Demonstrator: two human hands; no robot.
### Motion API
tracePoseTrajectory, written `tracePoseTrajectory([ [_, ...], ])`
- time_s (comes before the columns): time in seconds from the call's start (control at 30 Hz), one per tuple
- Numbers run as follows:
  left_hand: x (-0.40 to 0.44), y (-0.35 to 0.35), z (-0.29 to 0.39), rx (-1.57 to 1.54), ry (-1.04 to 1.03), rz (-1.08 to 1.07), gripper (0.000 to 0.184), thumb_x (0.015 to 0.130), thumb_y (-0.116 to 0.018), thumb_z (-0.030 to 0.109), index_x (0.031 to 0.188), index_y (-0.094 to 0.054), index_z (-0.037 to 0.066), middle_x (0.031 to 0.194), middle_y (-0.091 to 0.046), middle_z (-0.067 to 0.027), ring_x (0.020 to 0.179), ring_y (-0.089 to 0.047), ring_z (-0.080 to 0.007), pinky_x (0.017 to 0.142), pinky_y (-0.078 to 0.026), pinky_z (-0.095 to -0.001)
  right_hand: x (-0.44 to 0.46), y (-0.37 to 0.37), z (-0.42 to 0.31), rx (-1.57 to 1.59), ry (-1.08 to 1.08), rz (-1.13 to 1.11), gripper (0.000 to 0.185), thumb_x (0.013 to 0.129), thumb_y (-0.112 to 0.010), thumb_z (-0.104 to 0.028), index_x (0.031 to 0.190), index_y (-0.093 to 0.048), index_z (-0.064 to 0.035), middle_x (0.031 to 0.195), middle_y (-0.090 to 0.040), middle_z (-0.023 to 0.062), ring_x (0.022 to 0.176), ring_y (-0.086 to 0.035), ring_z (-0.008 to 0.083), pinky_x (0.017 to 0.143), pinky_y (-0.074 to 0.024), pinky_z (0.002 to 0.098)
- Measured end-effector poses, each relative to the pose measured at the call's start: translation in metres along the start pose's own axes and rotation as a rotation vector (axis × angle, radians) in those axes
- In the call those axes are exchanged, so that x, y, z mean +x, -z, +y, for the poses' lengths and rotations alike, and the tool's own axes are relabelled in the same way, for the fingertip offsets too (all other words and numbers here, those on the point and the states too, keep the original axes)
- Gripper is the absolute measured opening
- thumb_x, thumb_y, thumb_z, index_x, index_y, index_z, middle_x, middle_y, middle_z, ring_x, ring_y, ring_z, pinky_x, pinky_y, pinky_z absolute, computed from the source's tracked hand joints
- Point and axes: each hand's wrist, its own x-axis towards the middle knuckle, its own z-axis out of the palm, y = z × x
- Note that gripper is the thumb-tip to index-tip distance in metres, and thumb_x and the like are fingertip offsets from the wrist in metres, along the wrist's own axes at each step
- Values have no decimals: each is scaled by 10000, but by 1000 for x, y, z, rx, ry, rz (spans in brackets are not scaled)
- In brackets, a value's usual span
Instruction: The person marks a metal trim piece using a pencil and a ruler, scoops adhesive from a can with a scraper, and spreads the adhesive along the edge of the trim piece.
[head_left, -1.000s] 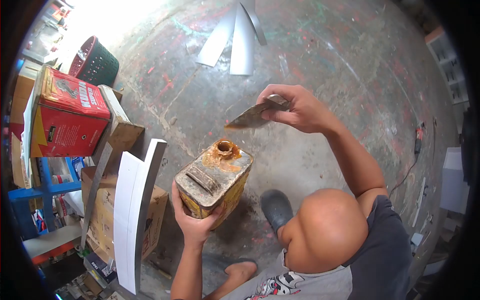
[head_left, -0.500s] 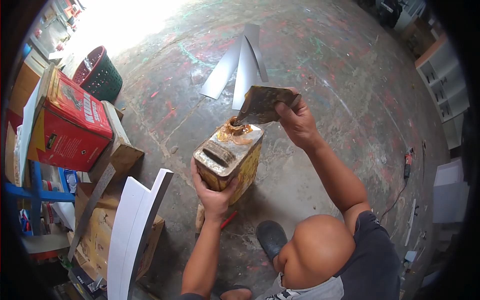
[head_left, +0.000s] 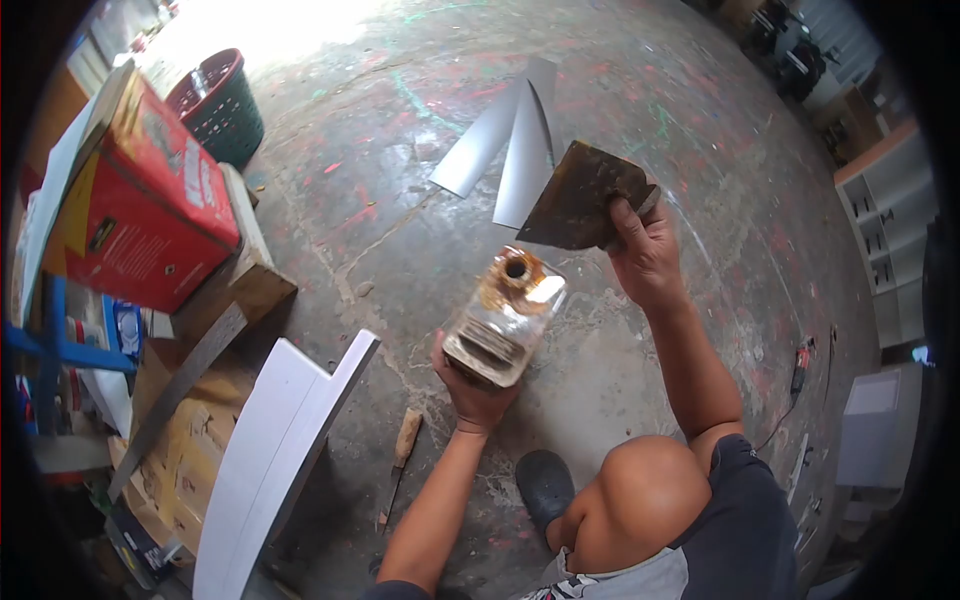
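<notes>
One grimy can (head_left: 512, 312) shows amber residue (head_left: 494, 292) around its spout (head_left: 516, 269).

With our left hand (head_left: 478, 400) we grip a stained can (head_left: 508, 315), its open spout (head_left: 515, 269) smeared amber, while our right hand (head_left: 648, 255) pinches a dark, flat plate (head_left: 578, 200) near the spout, grey strips (head_left: 522, 165) lying beyond on the speckled floor (head_left: 760, 230).
</notes>
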Motion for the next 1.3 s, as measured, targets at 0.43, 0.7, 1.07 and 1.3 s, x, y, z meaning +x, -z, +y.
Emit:
tracePoseTrajectory([
  [0.43, -24, 65, 65, 390, 121, -362, 1356, 784, -990, 343, 1757, -107, 9, 1730, -274, -298, 1599, -301, -531, 1346, -255, -598, -71, -120, -52, -102, -278, -189, 420, 1072, -739, -87, 1467, -628, 3, 1388, -748, 140, 1233, -747, 241, 1098, -591, 420],
  [0.7, -55, 329, 211, 328, -264, -1084, 568, 923, -845, 254, 1434, -659, 91, 1282, -670, -138, 1208, -677, -327, 1045, -568, -458, -108, -268, -90, -664, -130, -933, 396, 1059, -702, 37, 1452, -692, -14, 1356, -779, 110, 1277, -724, 199, 1127, -543, 358],
  [1.07, 27, 489, 293, 1015, 18, -408, 796, 683, -987, 326, 1361, -657, 70, 1324, -604, -185, 1228, -595, -415, 1081, -482, -520, -222, -350, 37, -1223, 618, -1243, 531, 952, -710, -210, 1482, -726, -186, 1480, -727, 45, 1344, -686, 262, 1063, -510, 436],
  [1.3, 22, 488, 270, 1109, 100, -507, 1089, 658, -1022, 316, 1584, -516, 50, 1534, -499, -205, 1429, -484, -444, 1243, -377, -547, -255, -355, 54, -1414, 555, -1194, 588, 960, -719, -243, 1546, -683, -230, 1562, -675, 54, 1417, -637, 277, 1142, -450, 496],
])
